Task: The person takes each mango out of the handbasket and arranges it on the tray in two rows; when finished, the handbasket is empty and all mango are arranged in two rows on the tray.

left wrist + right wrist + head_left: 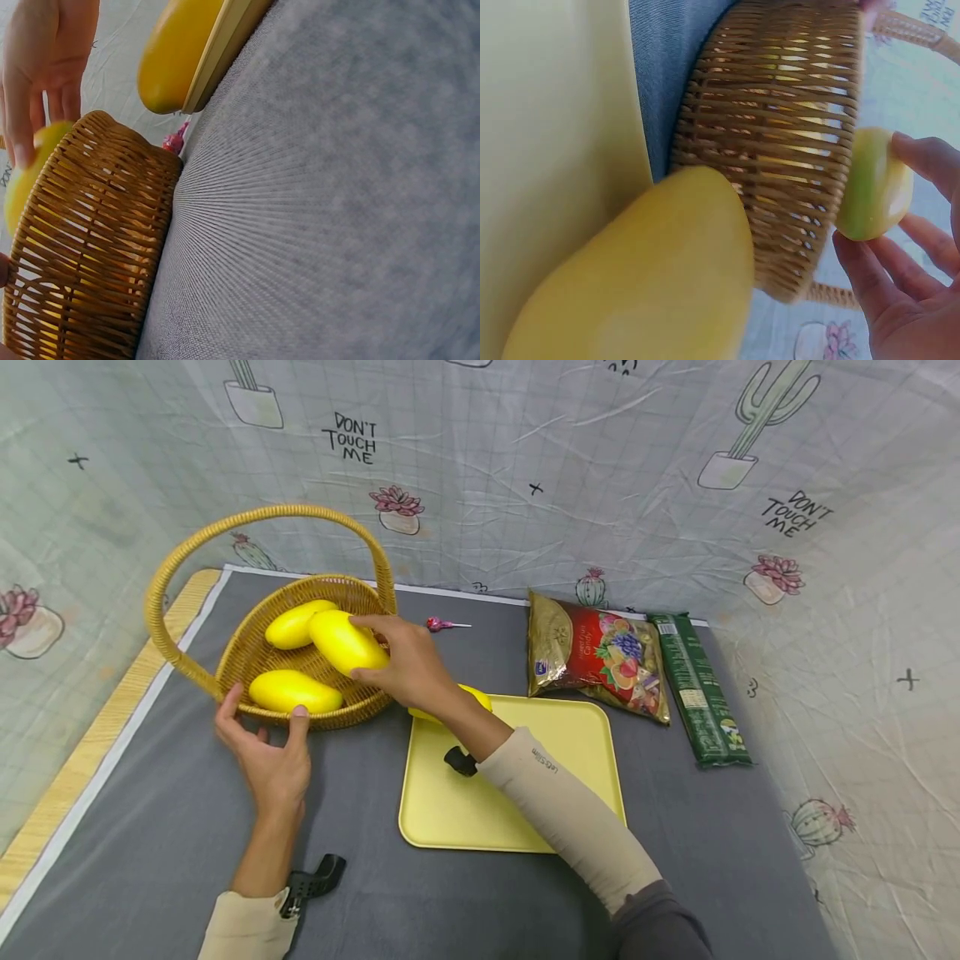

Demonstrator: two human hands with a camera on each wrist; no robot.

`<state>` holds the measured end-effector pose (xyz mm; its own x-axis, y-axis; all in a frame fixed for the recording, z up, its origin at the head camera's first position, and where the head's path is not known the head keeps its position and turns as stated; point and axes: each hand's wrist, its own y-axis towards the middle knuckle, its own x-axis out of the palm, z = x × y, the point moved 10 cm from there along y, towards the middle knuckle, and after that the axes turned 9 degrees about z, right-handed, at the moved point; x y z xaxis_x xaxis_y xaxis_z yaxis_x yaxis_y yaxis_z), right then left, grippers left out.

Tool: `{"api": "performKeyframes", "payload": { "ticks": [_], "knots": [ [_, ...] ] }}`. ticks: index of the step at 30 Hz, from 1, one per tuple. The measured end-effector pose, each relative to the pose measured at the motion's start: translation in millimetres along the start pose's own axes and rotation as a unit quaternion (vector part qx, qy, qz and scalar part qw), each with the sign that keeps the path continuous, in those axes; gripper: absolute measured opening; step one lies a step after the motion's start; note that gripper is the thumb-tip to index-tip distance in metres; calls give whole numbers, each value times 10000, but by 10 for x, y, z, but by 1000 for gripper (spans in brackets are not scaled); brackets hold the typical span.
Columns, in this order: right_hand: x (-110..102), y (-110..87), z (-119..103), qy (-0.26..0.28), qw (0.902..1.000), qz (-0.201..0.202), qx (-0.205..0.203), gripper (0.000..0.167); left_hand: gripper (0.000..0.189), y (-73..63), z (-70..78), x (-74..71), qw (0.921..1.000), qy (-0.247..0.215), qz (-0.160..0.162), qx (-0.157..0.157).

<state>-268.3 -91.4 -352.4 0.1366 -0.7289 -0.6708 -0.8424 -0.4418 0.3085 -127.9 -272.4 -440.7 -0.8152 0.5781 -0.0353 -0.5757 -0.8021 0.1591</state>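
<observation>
In the head view my right hand [408, 660] holds a yellow mango [347, 642] over the right side of a wicker basket [356, 720]. The right wrist view shows that mango [874, 184] with greenish skin, between thumb and fingers, just above the rim. Inside the basket lie two more mangoes, one at the back [294, 627] and one at the front [295, 692]. My left hand [266, 756] grips the basket's near rim; only its fingertips show in the left wrist view. Another mango [652, 277] lies on the yellow tray [442, 818], partly hidden behind my right wrist in the head view.
A wrapped lollipop [442, 624] lies behind the tray. At the back right are a gold and red candy bag [592, 656] and a green packet [697, 693]. The basket's tall handle [281, 512] arches above it. A patterned cloth [480, 468] hangs behind the table.
</observation>
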Motion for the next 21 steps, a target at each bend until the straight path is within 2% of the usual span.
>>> {"api": "performKeyframes", "payload": {
  "ticks": [9,21],
  "knots": [
    [-370,-199,72,863,9959,257,-44,70,76,-2,8,-10,10000,2,-3,57],
    [-772,-541,329,1044,9938,383,-49,69,76,4,11,-7,10000,79,-15,32]
  ]
}}
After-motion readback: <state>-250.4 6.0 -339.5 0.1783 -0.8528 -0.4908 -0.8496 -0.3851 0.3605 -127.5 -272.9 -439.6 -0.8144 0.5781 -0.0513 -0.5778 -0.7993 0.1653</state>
